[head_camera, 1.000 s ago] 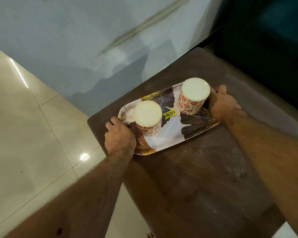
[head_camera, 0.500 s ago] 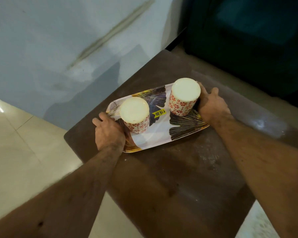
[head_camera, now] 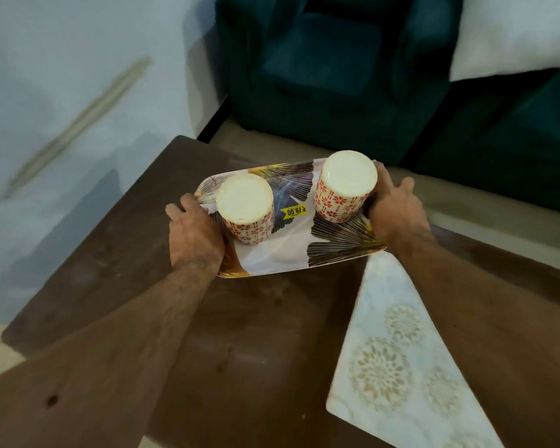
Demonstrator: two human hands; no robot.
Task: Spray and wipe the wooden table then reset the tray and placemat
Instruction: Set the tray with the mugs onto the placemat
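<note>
A rectangular tray (head_camera: 282, 253) with a leaf print and a yellow price sticker is over the far part of the dark wooden table (head_camera: 246, 334). Two cups with red flower patterns stand upside down on it, one at the left (head_camera: 245, 208) and one at the right (head_camera: 345, 187). My left hand (head_camera: 193, 236) grips the tray's left end and my right hand (head_camera: 396, 210) grips its right end. A pale placemat (head_camera: 398, 360) with round floral motifs lies on the table at the right, partly under my right forearm; the tray's right corner overlaps its far tip.
A dark teal armchair (head_camera: 324, 66) stands behind the table, with a white cushion (head_camera: 514, 30) at the top right. A pale wall (head_camera: 62, 92) runs along the left. The table's left edge drops to a light floor.
The tray, held at both ends, has moved to the right across the table toward the placemat, which has come into view. The view has swung right, showing the armchair.
</note>
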